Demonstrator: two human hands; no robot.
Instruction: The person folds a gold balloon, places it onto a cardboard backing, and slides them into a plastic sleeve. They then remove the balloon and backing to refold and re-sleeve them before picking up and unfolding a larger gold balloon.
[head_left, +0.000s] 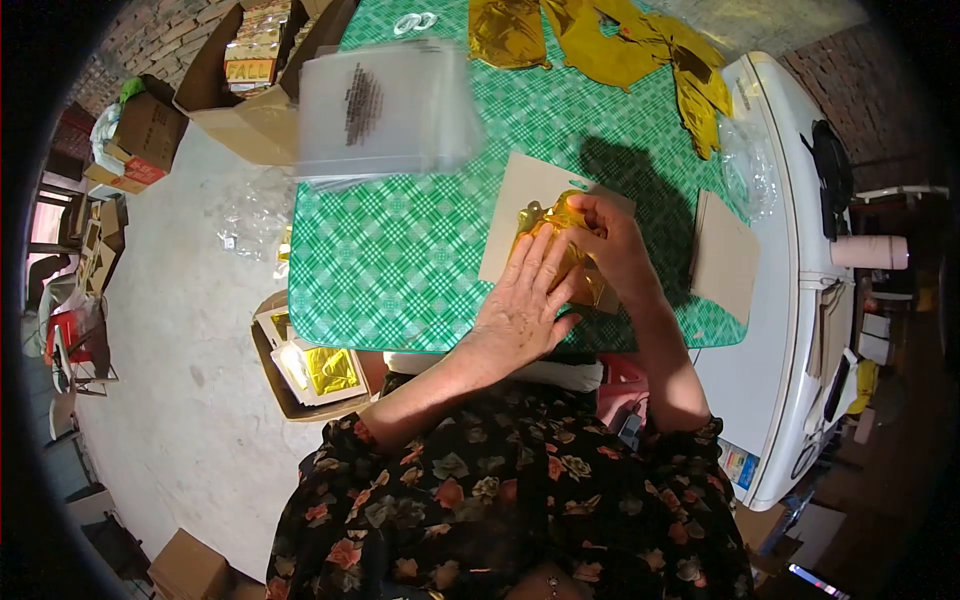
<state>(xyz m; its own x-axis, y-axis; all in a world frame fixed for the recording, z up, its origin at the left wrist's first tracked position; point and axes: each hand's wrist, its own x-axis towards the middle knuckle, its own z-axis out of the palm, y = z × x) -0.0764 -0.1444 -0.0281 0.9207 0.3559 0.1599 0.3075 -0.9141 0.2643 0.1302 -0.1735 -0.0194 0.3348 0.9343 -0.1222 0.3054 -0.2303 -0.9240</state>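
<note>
A folded gold foil balloon (543,216), deflated, lies on a beige cardboard sheet (507,190) in front of me. My left hand (525,300) rests flat across the foil with its fingers stretched out, pressing it down. At the foil's upper right, my right hand (612,240) pinches it between thumb and fingers. The hands hide much of the foil. More flat gold foil balloons (610,45) lie spread along the table's far edge.
The table has a green plaid cover (380,260). On it are a stack of clear plastic bags (420,110), beige cards (725,255) and white tape rings (415,22). Below left, an open carton (275,375) holds gold foil packs. A white appliance (775,350) stands right.
</note>
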